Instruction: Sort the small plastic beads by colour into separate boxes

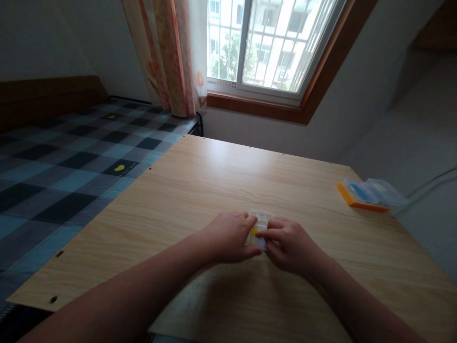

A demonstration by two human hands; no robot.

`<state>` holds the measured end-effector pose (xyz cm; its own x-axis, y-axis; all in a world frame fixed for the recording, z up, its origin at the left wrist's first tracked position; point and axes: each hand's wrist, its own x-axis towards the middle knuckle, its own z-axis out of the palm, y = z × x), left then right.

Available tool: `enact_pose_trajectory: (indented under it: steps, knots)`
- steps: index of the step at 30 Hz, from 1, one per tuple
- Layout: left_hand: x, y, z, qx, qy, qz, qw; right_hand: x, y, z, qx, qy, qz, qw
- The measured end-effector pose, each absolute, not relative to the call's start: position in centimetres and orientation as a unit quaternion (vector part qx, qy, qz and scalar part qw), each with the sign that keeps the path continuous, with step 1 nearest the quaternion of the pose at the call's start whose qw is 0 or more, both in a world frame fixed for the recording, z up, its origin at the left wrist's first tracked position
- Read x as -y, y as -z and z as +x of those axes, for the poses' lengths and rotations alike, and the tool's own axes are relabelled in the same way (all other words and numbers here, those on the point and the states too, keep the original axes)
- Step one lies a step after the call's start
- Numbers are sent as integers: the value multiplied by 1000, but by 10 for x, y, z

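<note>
A person's two bare hands met over a wood-grain surface (214,181), where a small clear plastic case (262,217) sat between them, toward the near side. The left hand (233,237) gripped the case's left side, while the right hand (288,242) bent its fingers at the opposite side, index fingertip at a yellow piece (254,232); whether it pinched anything could not be told. An orange-based box (369,194) with a clear lid stood at the right edge.
</note>
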<state>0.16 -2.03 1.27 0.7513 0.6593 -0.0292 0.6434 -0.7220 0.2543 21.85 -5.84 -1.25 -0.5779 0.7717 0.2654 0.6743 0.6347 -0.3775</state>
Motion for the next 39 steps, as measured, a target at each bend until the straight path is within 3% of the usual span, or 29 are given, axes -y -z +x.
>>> enact_pose_trajectory:
  steps: [39]
  knots:
    - [19,-14,2,-354,-28,925,134,59,11,222,882,-133,-389,228]
